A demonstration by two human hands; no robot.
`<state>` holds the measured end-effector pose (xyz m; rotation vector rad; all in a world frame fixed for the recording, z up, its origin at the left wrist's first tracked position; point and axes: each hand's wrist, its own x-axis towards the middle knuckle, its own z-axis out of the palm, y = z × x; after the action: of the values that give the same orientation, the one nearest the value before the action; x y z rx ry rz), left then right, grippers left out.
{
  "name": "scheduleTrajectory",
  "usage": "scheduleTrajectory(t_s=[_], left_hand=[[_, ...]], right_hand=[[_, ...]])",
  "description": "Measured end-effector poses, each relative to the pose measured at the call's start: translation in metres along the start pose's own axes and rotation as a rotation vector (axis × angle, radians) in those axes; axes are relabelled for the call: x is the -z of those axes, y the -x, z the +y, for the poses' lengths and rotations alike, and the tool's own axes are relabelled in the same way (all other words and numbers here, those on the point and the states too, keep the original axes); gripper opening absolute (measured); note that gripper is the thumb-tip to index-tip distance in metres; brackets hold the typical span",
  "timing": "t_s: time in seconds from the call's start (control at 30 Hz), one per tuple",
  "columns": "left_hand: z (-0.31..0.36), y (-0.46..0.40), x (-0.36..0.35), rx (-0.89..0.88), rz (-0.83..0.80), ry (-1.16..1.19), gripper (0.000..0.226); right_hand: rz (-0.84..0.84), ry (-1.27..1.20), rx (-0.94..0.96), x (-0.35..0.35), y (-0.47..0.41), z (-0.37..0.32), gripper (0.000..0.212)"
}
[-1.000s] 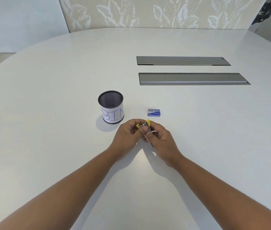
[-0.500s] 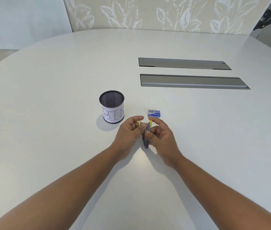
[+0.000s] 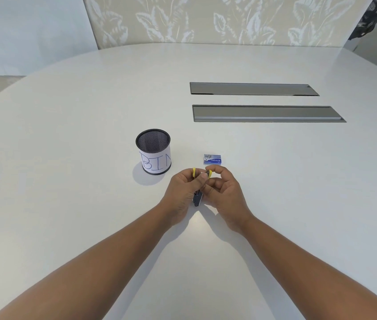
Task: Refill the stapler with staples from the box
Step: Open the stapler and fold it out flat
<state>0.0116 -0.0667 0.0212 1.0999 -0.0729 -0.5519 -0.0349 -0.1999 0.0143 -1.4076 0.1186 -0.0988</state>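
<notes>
**Both hands on the stapler, staple box just beyond**

Near the middle of the table, the left hand [image 3: 183, 192] curls its fingers round the small dark metal stapler with yellow tips [image 3: 198, 197], thumb laid across its top. To its right the right hand [image 3: 223, 192] pinches one yellow tip between thumb and forefinger, the other fingers loosely bent. The stapler's dark near end pokes out between the two palms, close to the tabletop; whether it touches cannot be told.

Half a second ago the two yellow tips sat close together; now they stand spread apart, one at each hand.

Just beyond the right hand's fingertips lies the small blue-and-white cardboard staple box [image 3: 213, 159], flat and apart from the hand. Left of it stands the black mesh cup with a white paper label reading "BIN" [image 3: 153, 151]. Farther off to the right, two long grey metal cable hatches [image 3: 263, 113] are set into the white oval table [image 3: 67, 158], which lies wide and bare on every side of the hands out to its curved rim.
</notes>
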Motion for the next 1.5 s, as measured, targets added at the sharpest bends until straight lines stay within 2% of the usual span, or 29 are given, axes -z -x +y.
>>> scheduleTrajectory(t_s=[0.17, 0.33, 0.5, 0.67, 0.83, 0.97, 1.07, 1.23, 1.4, 1.5], left_hand=[[0.0, -0.001, 0.002, 0.008, 0.03, 0.01, 0.012], [-0.001, 0.0, 0.007, -0.029, 0.028, 0.033, 0.019], [-0.004, 0.001, 0.009, -0.042, -0.02, 0.048, 0.026], [-0.006, -0.001, 0.011, -0.053, -0.04, -0.03, 0.029], [0.0, 0.002, 0.018, 0.012, -0.066, 0.121, 0.036], [-0.001, 0.006, 0.029, 0.035, -0.068, 0.154, 0.029], [0.0, 0.01, 0.038, -0.011, -0.105, 0.03, 0.03], [0.01, 0.014, 0.042, -0.139, -0.116, -0.639, 0.049], [0.008, 0.017, 0.041, -0.192, -0.129, -0.779, 0.055], [0.007, 0.018, 0.041, -0.201, -0.097, -0.764, 0.046]], right_hand=[[0.012, 0.017, -0.004, -0.001, 0.001, 0.002, 0.039], [0.037, -0.059, -0.06, -0.002, 0.003, 0.0, 0.016], [-0.007, -0.078, -0.127, 0.002, 0.004, -0.006, 0.011], [-0.041, 0.02, -0.04, 0.0, 0.004, -0.004, 0.012], [0.025, 0.24, 0.125, -0.002, 0.009, 0.004, 0.017], [0.053, 0.383, 0.19, -0.003, 0.011, 0.006, 0.032], [0.044, 0.546, 0.224, -0.001, 0.009, 0.007, 0.044], [-0.01, 0.745, 0.236, 0.008, 0.004, 0.006, 0.049], [-0.04, 0.854, 0.279, 0.008, 0.002, 0.005, 0.041], [-0.058, 0.868, 0.304, 0.008, 0.003, 0.005, 0.032]])
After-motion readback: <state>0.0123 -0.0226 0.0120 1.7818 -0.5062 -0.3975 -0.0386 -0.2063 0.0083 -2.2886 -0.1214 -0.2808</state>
